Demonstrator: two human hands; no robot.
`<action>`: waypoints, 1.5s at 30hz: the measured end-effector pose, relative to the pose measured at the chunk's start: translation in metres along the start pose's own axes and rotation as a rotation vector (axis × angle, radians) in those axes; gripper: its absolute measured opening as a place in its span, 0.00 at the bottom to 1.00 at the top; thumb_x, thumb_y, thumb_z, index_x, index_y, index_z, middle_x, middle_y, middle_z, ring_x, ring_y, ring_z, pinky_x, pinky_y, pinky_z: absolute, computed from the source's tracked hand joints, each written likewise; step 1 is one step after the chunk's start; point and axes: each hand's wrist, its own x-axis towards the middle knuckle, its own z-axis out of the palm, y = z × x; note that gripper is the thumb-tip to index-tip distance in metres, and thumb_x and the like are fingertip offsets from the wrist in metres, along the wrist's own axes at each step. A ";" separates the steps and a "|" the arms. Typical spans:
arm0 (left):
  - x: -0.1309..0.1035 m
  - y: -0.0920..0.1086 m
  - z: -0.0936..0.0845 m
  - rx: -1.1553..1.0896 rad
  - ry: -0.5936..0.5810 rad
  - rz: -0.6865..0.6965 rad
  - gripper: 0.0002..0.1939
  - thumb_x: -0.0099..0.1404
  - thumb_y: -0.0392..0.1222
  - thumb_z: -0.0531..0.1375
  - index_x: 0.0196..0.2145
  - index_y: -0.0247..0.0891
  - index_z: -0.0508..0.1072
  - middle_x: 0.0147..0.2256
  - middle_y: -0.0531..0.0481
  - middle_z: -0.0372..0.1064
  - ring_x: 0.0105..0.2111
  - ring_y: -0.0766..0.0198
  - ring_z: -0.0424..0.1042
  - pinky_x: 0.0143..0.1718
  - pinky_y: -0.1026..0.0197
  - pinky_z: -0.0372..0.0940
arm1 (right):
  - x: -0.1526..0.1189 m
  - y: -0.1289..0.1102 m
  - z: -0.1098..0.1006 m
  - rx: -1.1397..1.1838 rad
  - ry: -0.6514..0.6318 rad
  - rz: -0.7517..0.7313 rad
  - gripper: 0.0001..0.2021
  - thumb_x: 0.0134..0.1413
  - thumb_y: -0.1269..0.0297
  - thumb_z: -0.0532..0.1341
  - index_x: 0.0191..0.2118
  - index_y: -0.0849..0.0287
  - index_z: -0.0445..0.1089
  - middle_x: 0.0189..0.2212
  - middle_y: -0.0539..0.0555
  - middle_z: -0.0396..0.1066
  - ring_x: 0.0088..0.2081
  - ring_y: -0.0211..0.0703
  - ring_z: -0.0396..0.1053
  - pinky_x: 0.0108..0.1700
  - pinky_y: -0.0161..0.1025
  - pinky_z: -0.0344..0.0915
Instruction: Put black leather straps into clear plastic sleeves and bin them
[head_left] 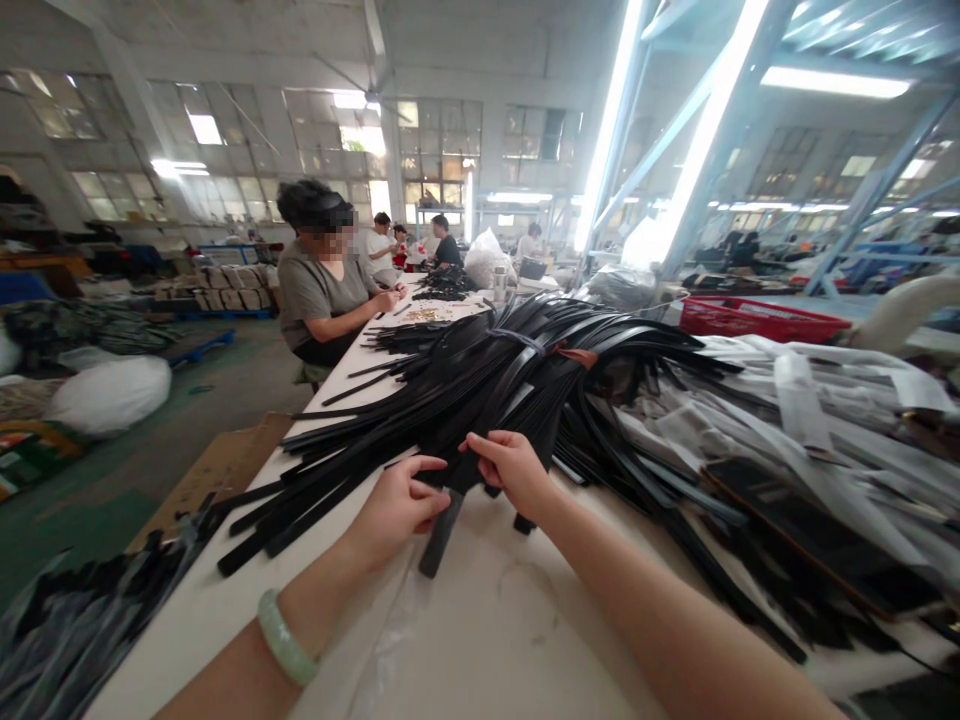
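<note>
A black flat strap (441, 540) slants across the pale tabletop in front of me, its loose end pointing down towards me. My left hand (405, 505) has its thumb against this strap near the end, index finger stretched out above; the other fingers curl, partly hidden. Higher up, my right hand (510, 465) pinches the strap between thumb and fingertips. Just beyond both hands lies a large heap of black straps (465, 370), gathered by a dark tie (517, 340) and a brown band (576, 356). A green bangle (285, 640) circles my left wrist.
Clear plastic film (390, 640) lies on the table (510, 640) below my hands. White wrapped strips (795, 400), a dark flat object (817, 530) and a red crate (761, 318) are on the right. A co-worker (322, 280) sits at the table's left side. Cardboard (217, 470) is beside the table.
</note>
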 end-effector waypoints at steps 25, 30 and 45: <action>-0.003 0.006 0.002 -0.073 -0.002 -0.118 0.38 0.48 0.39 0.69 0.56 0.34 0.60 0.26 0.49 0.75 0.26 0.61 0.74 0.27 0.63 0.67 | 0.001 -0.011 -0.007 0.118 0.087 -0.032 0.21 0.43 0.47 0.64 0.30 0.66 0.73 0.07 0.40 0.47 0.12 0.27 0.41 0.17 0.32 0.34; -0.001 0.005 0.001 -0.124 0.116 -0.103 0.36 0.50 0.34 0.67 0.56 0.34 0.60 0.24 0.51 0.74 0.24 0.63 0.73 0.28 0.61 0.69 | -0.017 -0.003 0.015 -0.038 -0.049 0.024 0.20 0.43 0.49 0.65 0.25 0.66 0.73 0.08 0.42 0.50 0.13 0.27 0.43 0.17 0.33 0.35; -0.009 0.012 -0.015 0.237 -0.252 -0.101 0.17 0.48 0.50 0.66 0.18 0.33 0.70 0.15 0.55 0.61 0.17 0.71 0.56 0.19 0.67 0.50 | -0.004 -0.004 -0.006 0.054 0.002 -0.014 0.19 0.43 0.50 0.65 0.27 0.66 0.72 0.08 0.42 0.50 0.12 0.26 0.41 0.17 0.33 0.32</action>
